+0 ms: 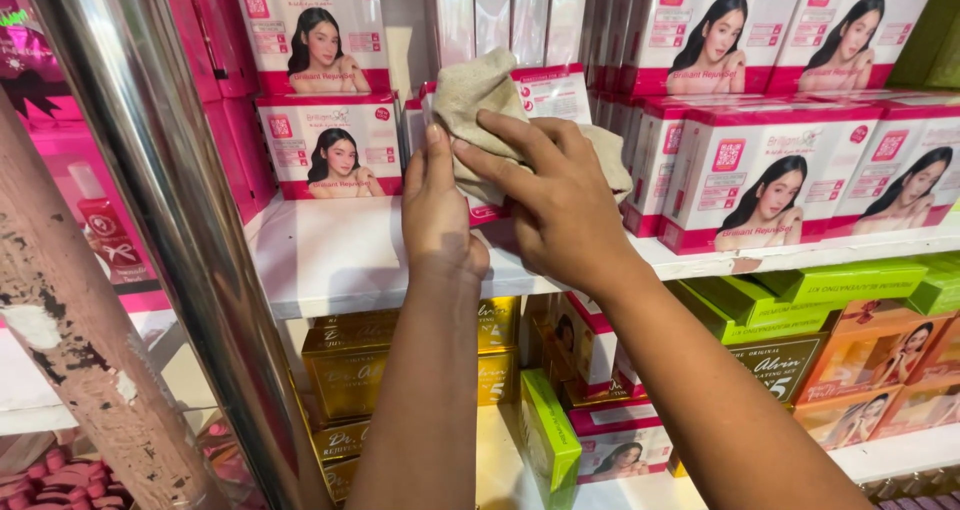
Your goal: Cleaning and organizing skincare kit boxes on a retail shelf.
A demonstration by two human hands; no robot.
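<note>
The right hand [560,205] is pressing a crumpled beige cloth [480,95] against a pink-and-white box [545,95], its grip grasping the cloth. The left hand [437,210], grip released, is bracing flat beside it.

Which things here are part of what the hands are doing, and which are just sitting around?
In use: beige cloth under right hand; pink-and-white box behind it, steadied by left hand; white shelf.

Idle: other pink boxes, gold boxes, green boxes, metal pole.
</note>
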